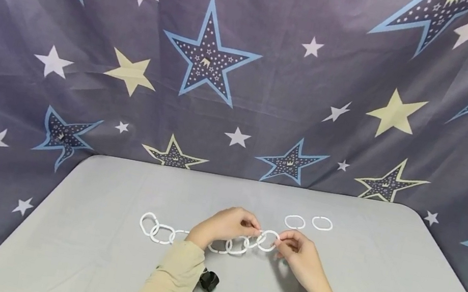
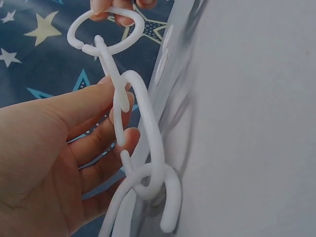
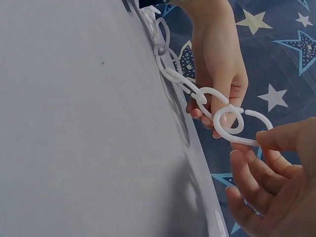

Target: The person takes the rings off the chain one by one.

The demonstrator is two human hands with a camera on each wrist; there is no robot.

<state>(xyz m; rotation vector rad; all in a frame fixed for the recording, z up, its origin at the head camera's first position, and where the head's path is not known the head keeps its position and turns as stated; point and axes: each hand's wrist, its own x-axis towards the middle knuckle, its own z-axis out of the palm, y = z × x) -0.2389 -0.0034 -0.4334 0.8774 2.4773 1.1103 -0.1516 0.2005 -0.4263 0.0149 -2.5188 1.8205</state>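
Observation:
A chain of white plastic links (image 1: 162, 233) runs across the table, its right end raised between two hands. My left hand (image 1: 230, 225) pinches a link close to that end; in the left wrist view thumb and fingers of the left hand (image 2: 64, 148) grip it. The end link (image 1: 268, 241) hooks through the link in the left hand. My right hand (image 1: 300, 255) pinches the far side of this end link, also seen in the right wrist view, where the link (image 3: 229, 131) shows a small gap. The left forearm hides the chain's middle.
Two loose white links (image 1: 294, 222) lie on the grey table (image 1: 102, 268) beyond the right hand. A star-patterned cloth (image 1: 247, 65) hangs behind the table's far edge. A black strap piece (image 1: 209, 281) sits at the left wrist.

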